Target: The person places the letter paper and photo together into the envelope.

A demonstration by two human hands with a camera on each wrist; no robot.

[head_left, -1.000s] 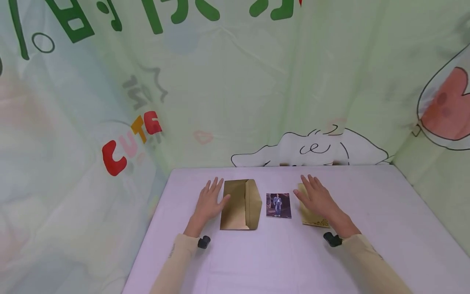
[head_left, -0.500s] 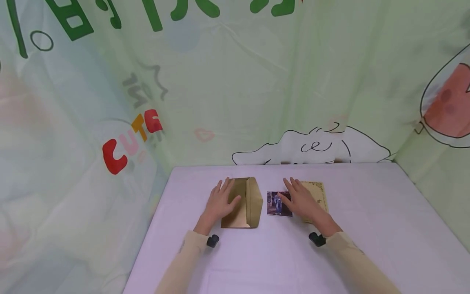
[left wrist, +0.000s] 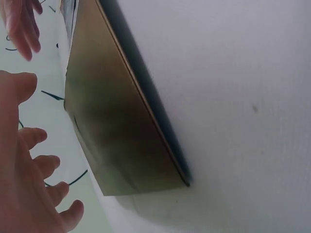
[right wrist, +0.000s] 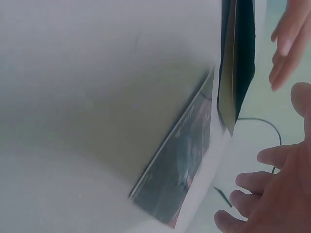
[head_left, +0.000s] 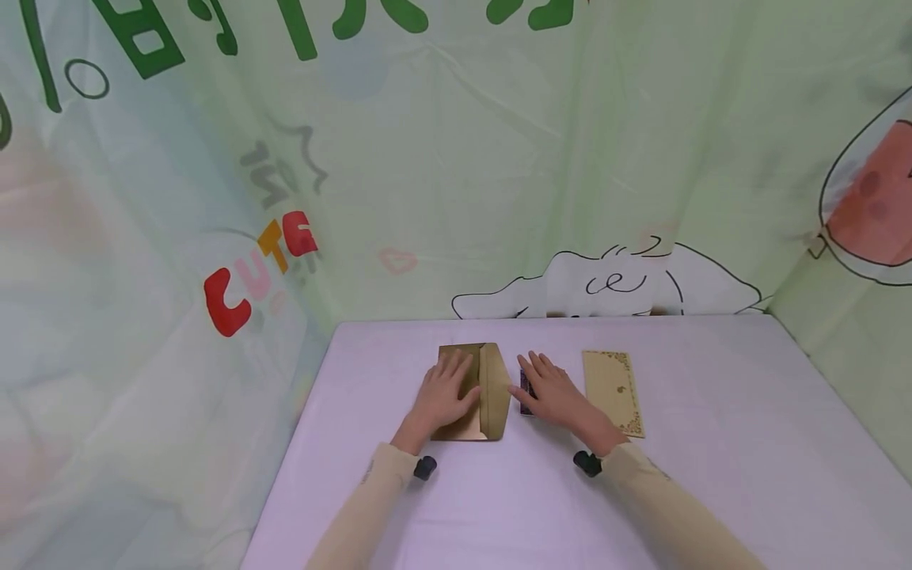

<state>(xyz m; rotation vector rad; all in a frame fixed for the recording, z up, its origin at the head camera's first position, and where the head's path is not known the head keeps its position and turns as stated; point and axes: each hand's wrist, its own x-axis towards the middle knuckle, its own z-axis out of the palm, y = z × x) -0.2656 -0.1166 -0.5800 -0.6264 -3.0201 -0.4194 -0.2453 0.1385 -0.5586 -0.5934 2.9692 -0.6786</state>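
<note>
A gold envelope lies on the table with its flap spread to the right. My left hand is over the envelope's left part, fingers spread and holding nothing; in the left wrist view that hand stays apart from the envelope. Just right of the flap is a square photo of a standing person, mostly hidden in the head view by my right hand. The right wrist view shows more of the photo, with the right hand's relaxed fingers above and apart from it.
A cream card with an ornate printed border lies to the right of the right hand. A pale lilac cloth covers the table. Behind it hangs a printed curtain, which also runs along the left side.
Both hands have moved inward. The left has come further over the envelope; the right has swept left from the card to the photo, uncovering the card. The papers lie where they were.
</note>
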